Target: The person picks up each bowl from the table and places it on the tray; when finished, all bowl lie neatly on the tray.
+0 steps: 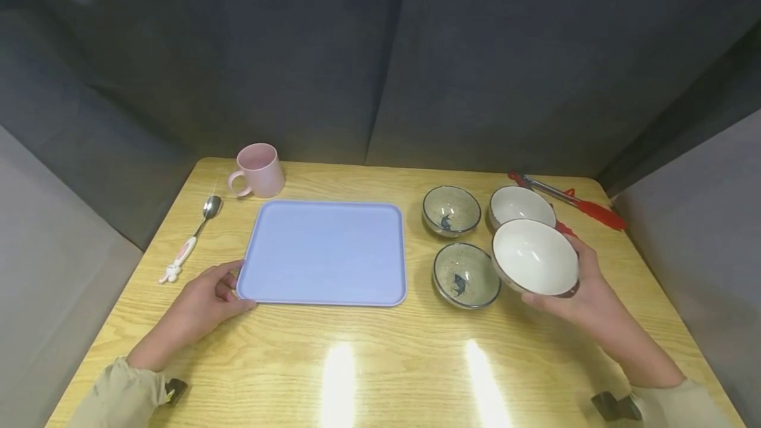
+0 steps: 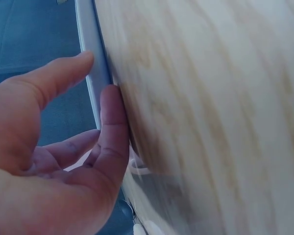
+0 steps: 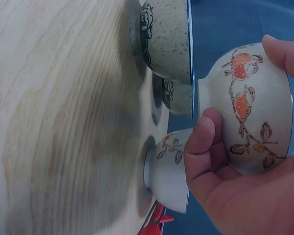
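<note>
My right hand [image 1: 573, 292] grips a white bowl [image 1: 535, 257] by its side, thumb near the rim and fingers under it. In the right wrist view, that bowl [image 3: 255, 110] is raised off the table and shows orange flowers and brown leaves. Behind it sits a second white bowl [image 1: 520, 205], partly hidden. Two speckled grey-green bowls [image 1: 466, 276] with blue motifs stand to the left. A light blue tray [image 1: 324, 253] lies flat left of them. My left hand [image 1: 205, 299] holds its near left corner, the thumb at the near edge and fingers along the left side.
A pink mug [image 1: 261, 174] stands behind the tray. To the left lies a spoon [image 1: 189, 246] with a white rabbit handle. Red-tipped tongs [image 1: 585, 207] lie at the back right. Dark curtains [image 1: 285, 58] rise behind the wooden table [image 1: 297, 362].
</note>
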